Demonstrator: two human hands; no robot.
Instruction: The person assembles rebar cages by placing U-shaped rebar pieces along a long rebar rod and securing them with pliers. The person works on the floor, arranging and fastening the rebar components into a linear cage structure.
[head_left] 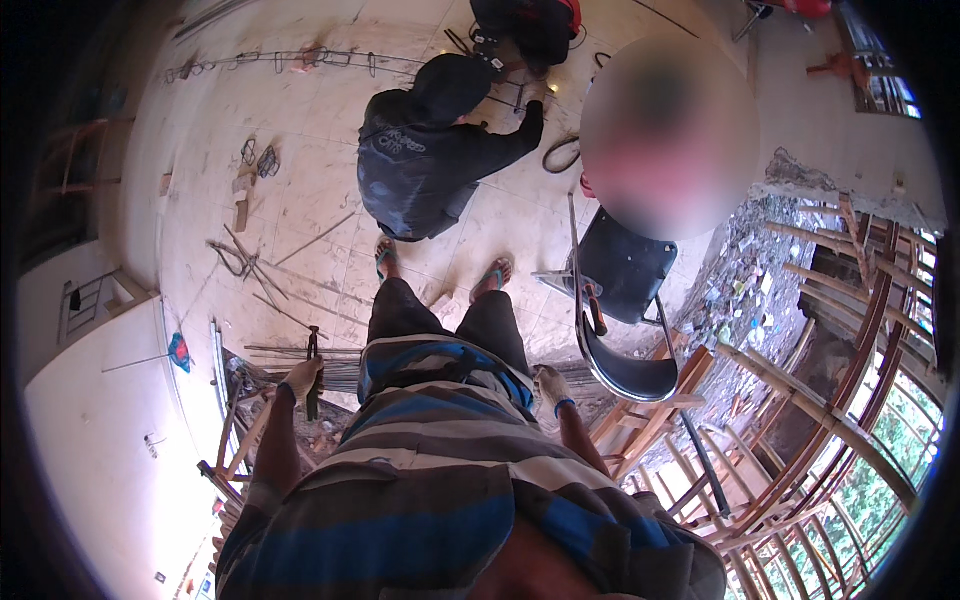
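Observation:
My gloved left hand (303, 378) hangs beside my left thigh. Its fingers are wrapped round a pair of dark pincers (313, 344), which point away from me and stick out at both ends of the grip. On the other side, my gloved right hand (549, 386) hangs low by my right hip. How its fingers lie is too small to make out, and no tool shows in it. Long thin steel bars (335, 368) lie on the floor beyond my left hand. A black chair (625, 265) with a metal frame stands near my right hand.
A person in dark clothes (415, 170) bends over metalwork ahead, near another person (540, 30). A blurred person (665, 140) is at the right. Bent wire and rods (245, 260) lie left. Rubble (745, 270) and bamboo poles (820, 400) line the right side.

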